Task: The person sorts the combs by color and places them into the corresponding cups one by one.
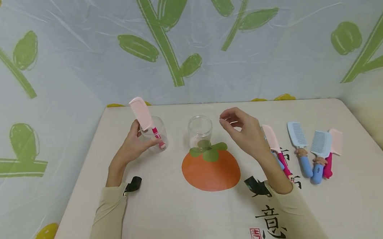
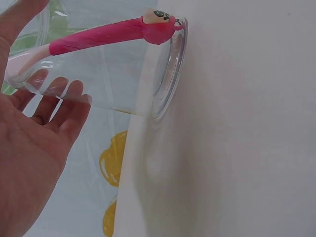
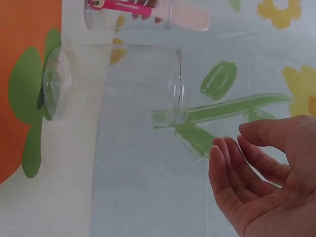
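Note:
My left hand (image 1: 128, 148) holds a clear glass jar (image 1: 161, 128), thumb on one side and fingers around the other. Inside it leans a pink comb (image 1: 141, 113), its pale toothed head sticking out above the rim. The left wrist view shows the comb's dark pink handle (image 2: 98, 37), with a molded figure at its end, low in the jar. A second clear jar (image 1: 199, 126) stands upright at the middle, with nothing inside it. To its right my right hand (image 1: 244, 131) hovers with loosely bent fingers (image 3: 227, 173), holding nothing and apart from the jar.
Several combs lie at the right: a pink one (image 1: 271, 138) partly behind my right forearm, two blue ones (image 1: 297, 135) and another pink one (image 1: 336, 140). An orange fruit shape (image 1: 210, 174) and black characters (image 1: 271, 221) mark the white table (image 1: 170, 214). A patterned curtain (image 1: 87, 60) hangs behind.

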Demonstrator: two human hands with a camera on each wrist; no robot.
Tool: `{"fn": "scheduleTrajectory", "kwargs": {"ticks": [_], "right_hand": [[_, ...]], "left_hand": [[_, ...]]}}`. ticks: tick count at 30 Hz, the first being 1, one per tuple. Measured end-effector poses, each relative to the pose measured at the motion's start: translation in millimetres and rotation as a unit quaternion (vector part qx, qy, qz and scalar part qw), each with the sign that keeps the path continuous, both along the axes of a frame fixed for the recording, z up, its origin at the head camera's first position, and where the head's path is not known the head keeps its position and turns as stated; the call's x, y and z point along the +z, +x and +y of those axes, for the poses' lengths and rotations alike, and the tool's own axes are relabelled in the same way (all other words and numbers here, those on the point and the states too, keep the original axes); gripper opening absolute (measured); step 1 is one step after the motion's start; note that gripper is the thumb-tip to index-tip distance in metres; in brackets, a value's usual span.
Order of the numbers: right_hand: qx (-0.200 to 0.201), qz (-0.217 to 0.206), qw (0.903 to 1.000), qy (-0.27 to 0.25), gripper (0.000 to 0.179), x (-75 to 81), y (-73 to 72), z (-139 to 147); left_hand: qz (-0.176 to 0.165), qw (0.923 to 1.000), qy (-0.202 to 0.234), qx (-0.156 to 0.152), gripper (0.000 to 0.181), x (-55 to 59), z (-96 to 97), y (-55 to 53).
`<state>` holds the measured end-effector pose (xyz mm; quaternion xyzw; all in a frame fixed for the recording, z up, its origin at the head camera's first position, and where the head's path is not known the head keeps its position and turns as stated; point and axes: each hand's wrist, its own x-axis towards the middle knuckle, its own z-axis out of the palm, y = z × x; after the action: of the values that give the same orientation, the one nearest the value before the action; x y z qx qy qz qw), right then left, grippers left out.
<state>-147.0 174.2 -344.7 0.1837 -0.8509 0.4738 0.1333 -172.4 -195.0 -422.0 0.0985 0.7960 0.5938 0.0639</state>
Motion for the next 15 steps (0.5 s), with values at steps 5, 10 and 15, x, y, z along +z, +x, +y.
{"fn": "scheduleTrajectory", "kwargs": {"ticks": [5, 10, 15], "right_hand": [[-0.016, -0.011, 0.9998, 0.006, 0.016, -1.8, 1.0, 14], [-0.036, -0.02, 0.9989, 0.023, 0.018, -4.7, 2.8, 29], [-0.05, -0.019, 0.998, 0.035, 0.02, -9.8, 4.0, 41]], "left_hand": [[0.008, 0.9999, 0.004, -0.008, 0.081, 15.2, 4.6, 8.0], [0.009, 0.9999, 0.002, -0.013, 0.081, 24.6, 7.8, 12.7], [0.008, 0.9999, 0.003, -0.005, 0.083, 10.3, 3.6, 4.7]]}}
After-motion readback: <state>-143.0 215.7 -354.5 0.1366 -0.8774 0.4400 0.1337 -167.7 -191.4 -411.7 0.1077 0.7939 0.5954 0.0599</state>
